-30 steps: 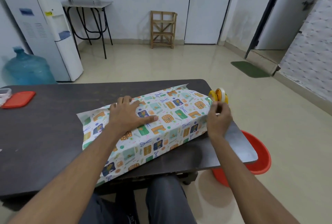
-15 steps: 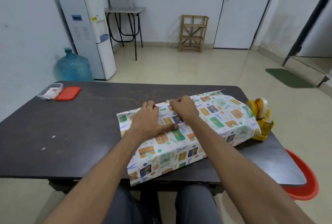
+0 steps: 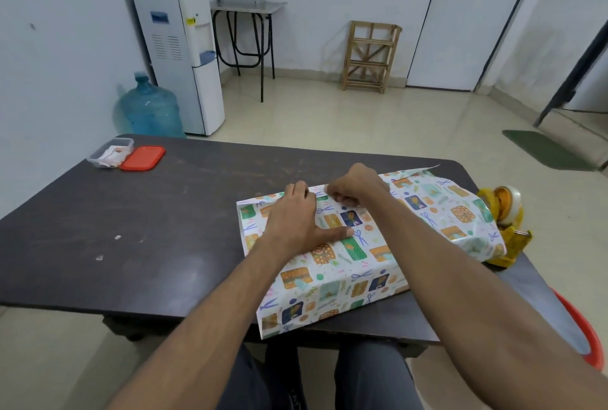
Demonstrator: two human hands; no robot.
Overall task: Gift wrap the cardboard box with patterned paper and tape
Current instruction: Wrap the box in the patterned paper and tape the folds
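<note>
We bring our right hand [image 3: 353,187] from the tape dispenser [image 3: 506,222] to the seam along the top of the parcel. Its fingers are curled down against the overlap of patterned paper [image 3: 345,278], but we cannot tell whether they pinch a strip of tape. Our left hand [image 3: 296,215] lies flat just beside it, fingers straight, thumb spread, pressing the wrap down. The cardboard box sits hidden under the paper near the front right of the dark table [image 3: 148,228], and both ends of the paper are unfolded. We judge that the seam is about to be fixed. 1 second ago the right hand was at the dispenser beyond the parcel's right end. Half a second ago it reached the seam, and the left hand has held its place throughout.
</note>
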